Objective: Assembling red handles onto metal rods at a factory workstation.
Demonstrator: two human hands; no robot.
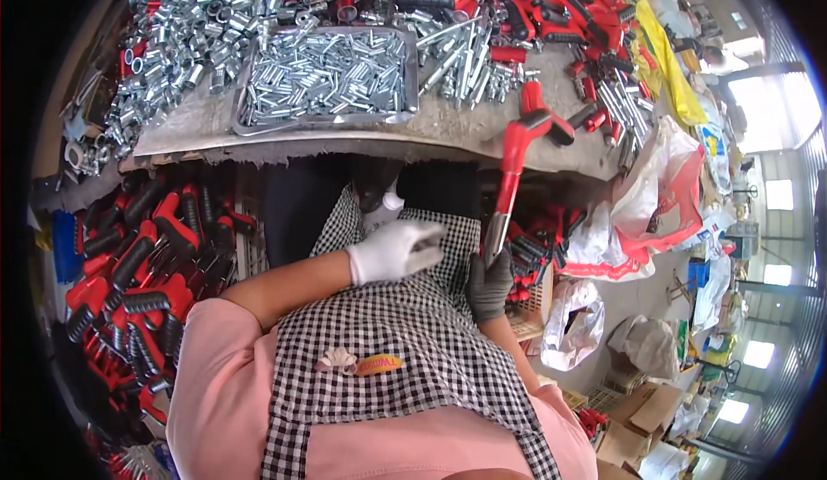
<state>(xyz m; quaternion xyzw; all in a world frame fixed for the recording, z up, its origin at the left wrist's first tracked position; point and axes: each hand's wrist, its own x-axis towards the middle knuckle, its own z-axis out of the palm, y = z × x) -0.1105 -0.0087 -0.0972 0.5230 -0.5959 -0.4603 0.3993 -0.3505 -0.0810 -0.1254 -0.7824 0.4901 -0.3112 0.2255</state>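
Note:
My right hand (490,286), in a dark grey glove, is closed round the metal end of a red-and-black T-handled tool (512,163). The tool stands nearly upright, its handle raised in front of the bench edge. In a white glove, my left hand (392,252) is over my lap, in front of the checked apron (388,325). Its fingers point right, slightly blurred and apart, with nothing seen in them. Nearest to the tool's handle on the bench are red-and-black handles (551,15) and loose metal shafts (465,62).
A metal tray (414,71) of small pins lies on the workbench (194,127), beside heaped metal sleeves (185,36). Many similar red-and-black tools (142,277) are piled at my left. White-and-red sacks (659,196) and a cardboard box (650,407) are at the right.

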